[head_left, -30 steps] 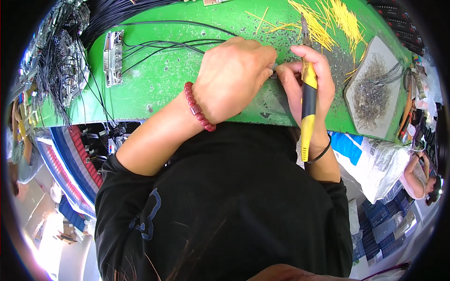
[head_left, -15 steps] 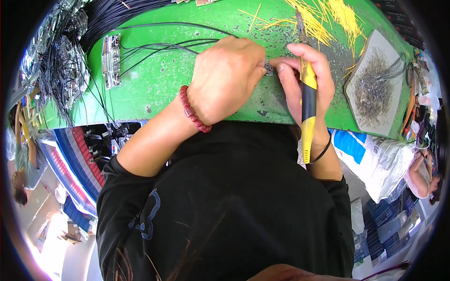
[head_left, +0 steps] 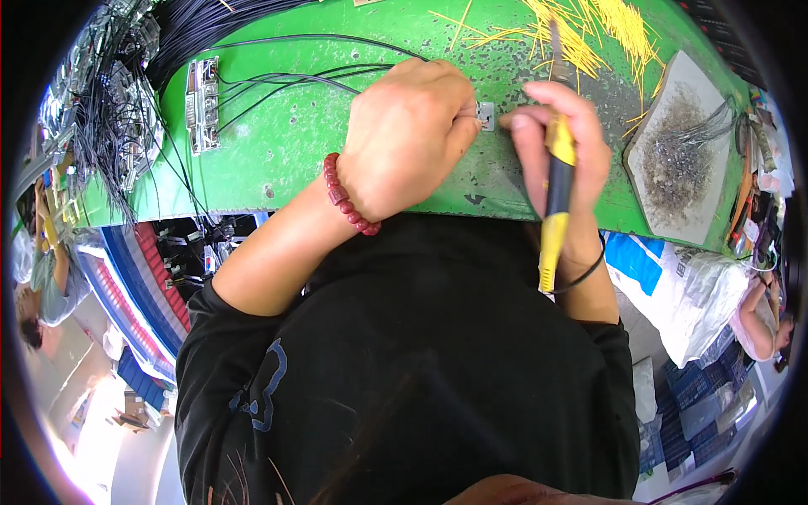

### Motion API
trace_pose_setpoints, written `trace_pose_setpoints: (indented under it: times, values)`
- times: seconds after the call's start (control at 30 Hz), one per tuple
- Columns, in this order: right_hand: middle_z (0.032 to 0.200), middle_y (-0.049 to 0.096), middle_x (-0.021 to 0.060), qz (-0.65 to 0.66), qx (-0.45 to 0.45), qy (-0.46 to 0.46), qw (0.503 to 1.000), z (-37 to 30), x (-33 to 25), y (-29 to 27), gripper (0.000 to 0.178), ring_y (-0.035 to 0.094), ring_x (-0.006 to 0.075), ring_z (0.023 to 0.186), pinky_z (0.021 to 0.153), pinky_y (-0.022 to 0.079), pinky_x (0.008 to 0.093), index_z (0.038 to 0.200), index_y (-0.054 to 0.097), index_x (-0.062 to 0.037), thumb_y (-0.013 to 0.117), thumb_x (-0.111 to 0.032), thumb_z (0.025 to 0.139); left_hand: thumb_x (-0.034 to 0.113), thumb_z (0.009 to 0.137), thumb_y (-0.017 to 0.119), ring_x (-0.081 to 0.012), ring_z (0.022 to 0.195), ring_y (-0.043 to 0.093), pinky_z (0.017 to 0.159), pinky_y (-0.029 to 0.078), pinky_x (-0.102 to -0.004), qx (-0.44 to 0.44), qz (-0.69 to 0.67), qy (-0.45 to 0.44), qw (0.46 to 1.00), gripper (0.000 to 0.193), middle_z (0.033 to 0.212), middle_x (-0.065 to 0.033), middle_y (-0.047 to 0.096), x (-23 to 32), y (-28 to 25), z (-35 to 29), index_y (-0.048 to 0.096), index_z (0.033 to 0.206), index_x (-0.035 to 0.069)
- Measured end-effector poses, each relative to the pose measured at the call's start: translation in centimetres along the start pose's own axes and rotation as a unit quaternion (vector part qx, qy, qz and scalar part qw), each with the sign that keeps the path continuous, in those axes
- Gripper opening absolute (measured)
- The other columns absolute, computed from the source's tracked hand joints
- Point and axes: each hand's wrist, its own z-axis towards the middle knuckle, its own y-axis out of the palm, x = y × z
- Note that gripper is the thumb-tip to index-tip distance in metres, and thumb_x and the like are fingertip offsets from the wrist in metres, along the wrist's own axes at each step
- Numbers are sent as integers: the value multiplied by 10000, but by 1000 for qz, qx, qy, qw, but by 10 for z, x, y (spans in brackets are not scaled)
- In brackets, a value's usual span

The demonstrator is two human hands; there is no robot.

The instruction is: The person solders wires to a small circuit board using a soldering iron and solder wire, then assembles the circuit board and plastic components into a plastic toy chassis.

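My left hand is closed over the bench, thumb and forefinger pinched at the edge of a small silver-white part. Black cables run in from the left and disappear under this hand. Within my right hand rests a soldering iron with a yellow and black handle, its metal tip pointing away from me over the bench. The right fingertips stand a little apart from the small part, and the forefinger is slightly blurred.
The green bench has worn paint. Thin yellow sticks or tubes lie at the far right, near a pale board with dark residue and fine wires. A metal-and-clear assembly sits left; bundled black cables lie beyond.
My right hand has shifted right with the soldering iron, away from the small part, which now shows more fully. The left hand has barely moved.
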Motion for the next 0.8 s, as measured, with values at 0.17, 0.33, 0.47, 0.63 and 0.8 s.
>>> trace_pose_setpoints:
  times: [0.17, 0.33, 0.47, 0.63, 0.8]
  values:
    - [733, 683, 60, 89, -6, 105, 990, -14, -7, -34, 390, 582, 70, 657, 622, 450, 216, 1218, 562, 2, 593, -276, 946, 72, 745, 690, -290, 854, 605, 743, 494, -371, 9, 31, 10, 999, 88, 898, -75, 651, 2, 4, 0, 610, 769, 46]
    - [791, 618, 96, 89, 57, 83, 991, -38, 1, -46, 715, 491, 82, 595, 536, 367, 202, 1211, 561, 114, 459, -539, 940, 59, 727, 687, -282, 853, 604, 732, 497, -367, 7, 53, 4, 999, 79, 895, -62, 651, 4, 6, 2, 609, 738, 53]
    - [783, 587, 98, 159, 90, 114, 977, -48, 6, -48, 465, 504, 103, 599, 554, 386, 207, 1095, 563, 119, 593, -280, 859, 65, 724, 691, -280, 853, 605, 729, 498, -364, 6, 53, -1, 999, 88, 892, -60, 653, 4, 5, 2, 604, 719, 56]
    - [741, 515, -14, 203, 103, 149, 962, -51, 5, -45, 248, 406, 37, 614, 568, 307, 200, 938, 548, -1, 693, -162, 818, 64, 722, 694, -276, 852, 606, 728, 498, -362, -5, 56, -13, 998, 91, 897, -55, 659, 6, 4, 4, 605, 703, 59]
    - [757, 532, -10, 210, 73, 147, 964, -49, 3, -43, 261, 429, 35, 629, 567, 328, 196, 935, 550, -7, 716, -173, 820, 63, 725, 689, -275, 855, 609, 727, 501, -363, -9, 59, -16, 998, 85, 901, -54, 661, 6, 4, 4, 607, 703, 60]
